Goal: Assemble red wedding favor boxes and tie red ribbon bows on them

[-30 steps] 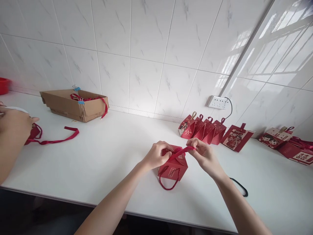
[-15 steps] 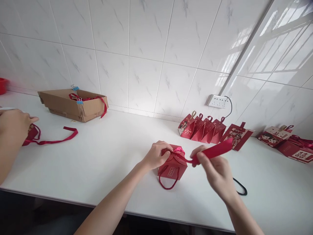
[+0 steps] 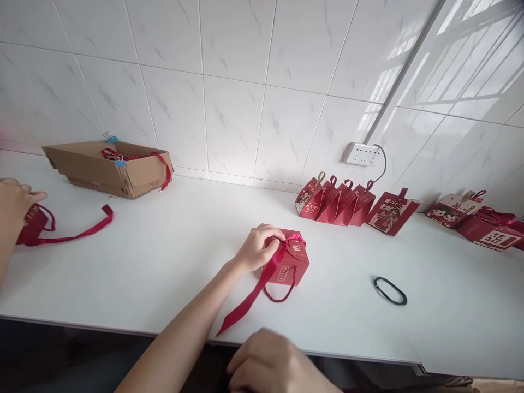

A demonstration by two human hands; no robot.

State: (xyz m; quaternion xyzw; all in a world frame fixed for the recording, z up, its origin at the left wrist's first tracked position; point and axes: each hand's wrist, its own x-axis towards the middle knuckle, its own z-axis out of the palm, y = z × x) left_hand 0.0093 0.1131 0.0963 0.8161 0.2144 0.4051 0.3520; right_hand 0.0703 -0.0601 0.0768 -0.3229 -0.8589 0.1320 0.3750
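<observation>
A small red gift box with a twisted cord handle stands on the white table. My left hand is closed at its top edge, pinching a red ribbon by the knot. One ribbon tail runs down past the box's front left to the table's front edge; a pink-red loop lies on the lid. Low in view, at the table's front edge, is my right hand, slightly blurred. Its fingers are curled under, apart from the box and the ribbon tail; what is inside them, if anything, is hidden.
A cardboard box of ribbons stands back left. Another person's hand holds a red box with a trailing ribbon. Several red gift boxes line the back right, below a power strip. A black loop lies right.
My right hand has let go of the ribbon tail and moved down and left to the table edge. The tail now trails to the front left. My left hand still pinches the knot.
</observation>
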